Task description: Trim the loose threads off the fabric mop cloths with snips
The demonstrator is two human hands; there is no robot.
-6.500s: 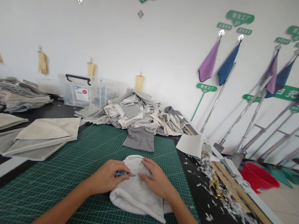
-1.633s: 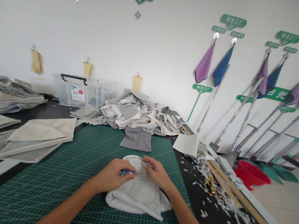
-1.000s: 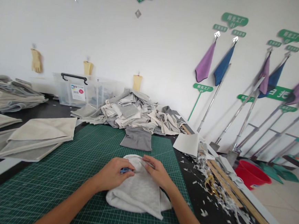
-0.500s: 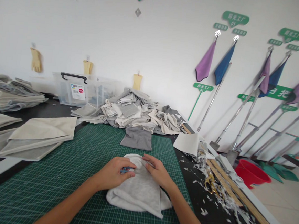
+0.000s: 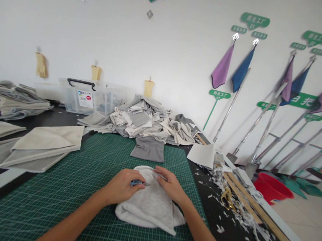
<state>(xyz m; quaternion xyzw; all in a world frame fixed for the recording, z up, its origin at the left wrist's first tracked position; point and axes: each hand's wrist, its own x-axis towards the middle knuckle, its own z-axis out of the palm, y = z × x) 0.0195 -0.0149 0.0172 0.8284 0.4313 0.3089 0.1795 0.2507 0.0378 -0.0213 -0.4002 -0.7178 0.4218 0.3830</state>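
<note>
A light grey piece of cloth [image 5: 150,205] lies bunched and layered in front of me, its far edge curved. My left hand [image 5: 125,184] is closed around a small blue tool [image 5: 136,182] at the cloth's upper left; its tip is hidden against the cloth. With bent fingers, my right hand [image 5: 170,182] grips the upper right of the same cloth, and a thin greyish edge shows between thumb and fingers. Both hands rest low over the green cutting mat [image 5: 96,167]. Just beyond the cloth lies a folded dark grey cloth [image 5: 148,149].
A heap of grey and cream cloths [image 5: 139,115] sits at the back beside a clear plastic box [image 5: 81,97]. Folded cloths [image 5: 48,141] lie left. Gold-handled scissors [image 5: 228,200], wooden strips [image 5: 260,210] and white scraps lie right. A red bucket [image 5: 273,187] stands beyond the table edge.
The whole view has shifted slightly. Both hands keep nearly the same places on the cloth, and a little less of the blue tool shows in my left hand.
</note>
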